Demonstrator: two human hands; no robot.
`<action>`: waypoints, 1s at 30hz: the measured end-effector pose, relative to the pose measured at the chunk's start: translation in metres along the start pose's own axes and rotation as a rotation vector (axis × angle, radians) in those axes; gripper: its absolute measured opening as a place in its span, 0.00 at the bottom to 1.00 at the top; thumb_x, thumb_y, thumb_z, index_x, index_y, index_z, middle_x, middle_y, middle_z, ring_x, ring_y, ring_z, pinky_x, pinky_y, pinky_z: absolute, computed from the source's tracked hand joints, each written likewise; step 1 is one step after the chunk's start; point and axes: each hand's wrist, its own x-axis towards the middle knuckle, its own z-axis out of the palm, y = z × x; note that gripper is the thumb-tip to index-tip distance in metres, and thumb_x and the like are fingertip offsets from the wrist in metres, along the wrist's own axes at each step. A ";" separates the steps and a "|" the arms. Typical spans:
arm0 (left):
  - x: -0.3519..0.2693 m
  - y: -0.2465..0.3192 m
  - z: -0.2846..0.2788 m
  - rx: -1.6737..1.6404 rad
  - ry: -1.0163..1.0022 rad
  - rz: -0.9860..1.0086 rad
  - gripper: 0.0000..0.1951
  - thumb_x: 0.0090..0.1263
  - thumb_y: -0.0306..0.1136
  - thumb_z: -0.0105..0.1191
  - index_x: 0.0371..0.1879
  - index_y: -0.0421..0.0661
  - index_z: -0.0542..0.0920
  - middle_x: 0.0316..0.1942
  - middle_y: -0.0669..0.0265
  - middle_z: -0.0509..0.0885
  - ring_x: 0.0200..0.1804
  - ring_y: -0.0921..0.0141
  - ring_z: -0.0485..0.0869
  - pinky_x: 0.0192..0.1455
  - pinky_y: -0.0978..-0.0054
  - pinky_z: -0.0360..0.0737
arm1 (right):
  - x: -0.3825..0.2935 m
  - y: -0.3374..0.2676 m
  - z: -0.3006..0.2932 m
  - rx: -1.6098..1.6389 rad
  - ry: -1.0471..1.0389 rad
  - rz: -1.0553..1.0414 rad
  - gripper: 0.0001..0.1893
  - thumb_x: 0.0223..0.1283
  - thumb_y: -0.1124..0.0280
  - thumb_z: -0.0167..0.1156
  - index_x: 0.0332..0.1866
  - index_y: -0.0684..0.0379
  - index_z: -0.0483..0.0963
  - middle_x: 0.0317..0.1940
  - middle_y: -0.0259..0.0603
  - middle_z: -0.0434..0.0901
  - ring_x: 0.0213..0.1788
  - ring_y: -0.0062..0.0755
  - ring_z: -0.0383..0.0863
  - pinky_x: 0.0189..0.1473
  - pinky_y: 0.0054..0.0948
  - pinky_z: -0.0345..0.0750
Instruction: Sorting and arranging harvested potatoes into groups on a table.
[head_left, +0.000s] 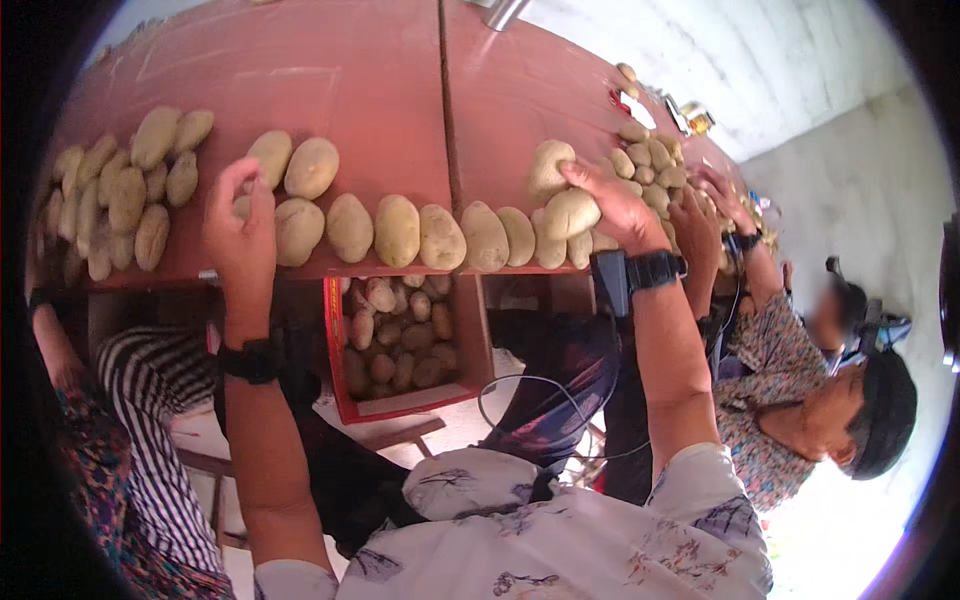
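My right hand (611, 199) grips a pale potato (571, 214), its thumb against another potato (551, 166) just above. Below that hand, more potatoes run in a row along the near edge of the red table (390, 97). My left hand (244, 210) is at the row's left end, fingers bent, partly covering a small potato (241, 206); whether it grips this one I cannot tell. Beside its fingers lie a potato (271, 156) and a larger potato (312, 167), behind the row. A round potato (299, 232) sits just right of my left hand.
A red-edged box (335, 360) of potatoes stands below the table edge. Potato piles lie at left (126, 199) and right (652, 161). A co-worker's hands (701, 214) are close to my right arm; other people sit on both sides. A cable (555, 382) hangs near my lap.
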 end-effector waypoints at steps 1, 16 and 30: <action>0.000 0.002 -0.001 -0.008 0.026 -0.015 0.09 0.62 0.25 0.50 0.41 0.39 0.77 0.39 0.64 0.80 0.45 0.73 0.77 0.51 0.75 0.71 | 0.014 -0.001 -0.007 -0.055 0.075 0.074 0.29 0.57 0.54 0.57 0.56 0.66 0.65 0.48 0.42 0.74 0.49 0.31 0.73 0.48 0.28 0.74; 0.009 0.002 -0.011 0.054 0.009 0.010 0.10 0.66 0.28 0.48 0.44 0.38 0.76 0.42 0.66 0.79 0.47 0.75 0.75 0.52 0.76 0.71 | 0.104 0.016 -0.057 -0.366 0.325 0.181 0.18 0.57 0.61 0.56 0.48 0.62 0.72 0.40 0.38 0.76 0.36 0.27 0.77 0.36 0.31 0.77; 0.007 0.001 0.005 0.114 -0.048 0.039 0.10 0.65 0.26 0.48 0.44 0.39 0.76 0.42 0.65 0.79 0.47 0.73 0.76 0.52 0.76 0.71 | 0.074 0.046 -0.025 -1.104 0.470 -0.029 0.19 0.52 0.53 0.52 0.43 0.56 0.76 0.31 0.49 0.81 0.39 0.46 0.81 0.45 0.37 0.75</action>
